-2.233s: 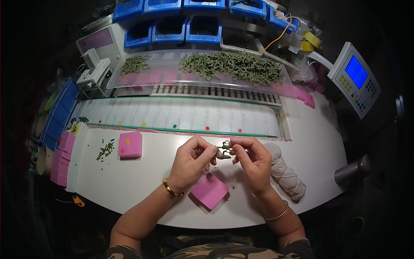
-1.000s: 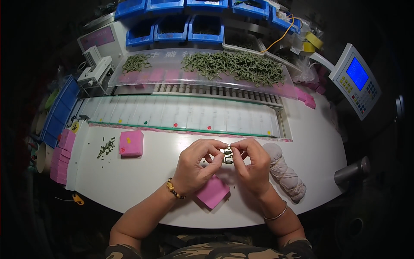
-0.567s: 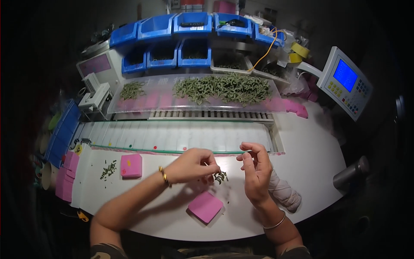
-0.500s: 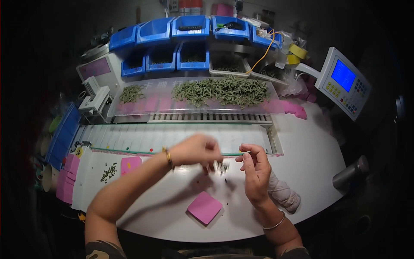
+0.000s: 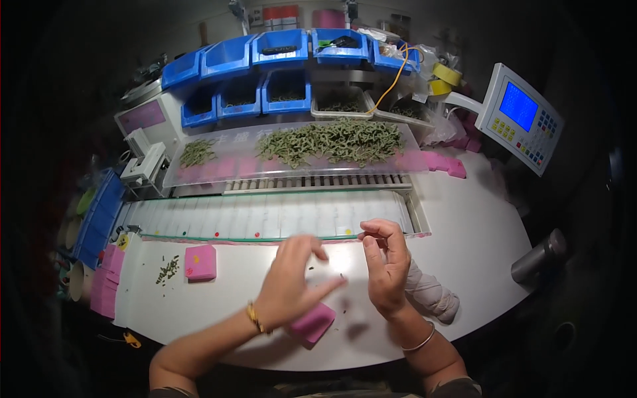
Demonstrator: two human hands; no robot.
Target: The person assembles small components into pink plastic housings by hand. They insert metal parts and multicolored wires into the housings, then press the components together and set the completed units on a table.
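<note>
My left hand point(image 5: 288, 275), a little blurred, is over the white table point(image 5: 259, 351) with thumb and fingers apart and nothing visible between them. Partly covered by it is a pink block point(image 5: 320, 322). To its right, my right hand point(image 5: 388, 268) is raised with curled fingers, thumb close to the index fingertip. Whatever may be pinched there is too small to make out. A few tiny dark bits lie on the table between the hands. Beside my right wrist rests a rolled whitish cloth point(image 5: 434, 295).
A segmented white conveyor point(image 5: 265, 215) crosses beyond my hands. Behind it, a clear tray point(image 5: 232, 171) bears curly green twists point(image 5: 332, 142). Small green pieces point(image 5: 167, 270) lie near another pink block point(image 5: 201, 262) at left. Blue bins point(image 5: 225, 56), a control panel point(image 5: 521, 116) and a metal cylinder point(image 5: 539, 259) surround the table.
My left hand has come nearer to me and spread its fingers, now covering part of the pink block. The small greenish bits by its fingertips no longer show. My right hand stays nearly in place.
</note>
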